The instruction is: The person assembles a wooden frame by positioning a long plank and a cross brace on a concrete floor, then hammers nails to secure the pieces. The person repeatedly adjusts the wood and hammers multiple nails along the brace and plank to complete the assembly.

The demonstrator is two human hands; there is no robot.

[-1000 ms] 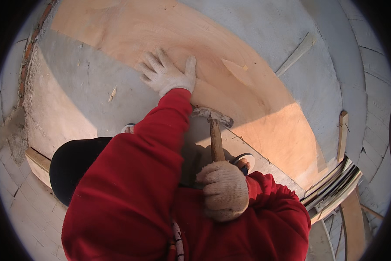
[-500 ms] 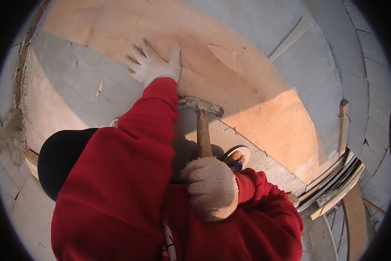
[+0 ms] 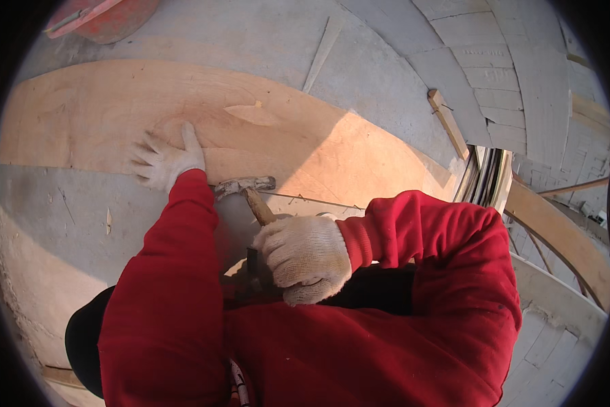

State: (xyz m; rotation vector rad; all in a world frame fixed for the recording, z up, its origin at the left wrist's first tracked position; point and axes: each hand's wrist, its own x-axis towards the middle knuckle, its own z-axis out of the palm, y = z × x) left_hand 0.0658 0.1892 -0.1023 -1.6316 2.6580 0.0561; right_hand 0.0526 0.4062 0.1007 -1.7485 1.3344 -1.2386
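Gripping a hammer (image 3: pixel 253 200) of worn brown wood and whitish-stained metal, the white-gloved right hand (image 3: pixel 303 256) is closed round the handle. The handle's long axis slants forward and leftward; the head lies crosswise, roughly left to right, at the near edge of a long, light-brown plywood sheet (image 3: pixel 305 139), contact uncertain. Left of it, the white-gloved left hand (image 3: pixel 164 161) presses flat on the sheet, fingers splayed. The sheet runs left to right over a grey concrete floor (image 3: pixel 91 247), its right part sunlit. Beyond lie a narrow pale strip (image 3: pixel 324 54), a nail-studded wooden batten (image 3: pixel 447 123), a red rounded vessel (image 3: pixel 122 20) at far left and pale grey blockwork (image 3: pixel 485 64) at far right.
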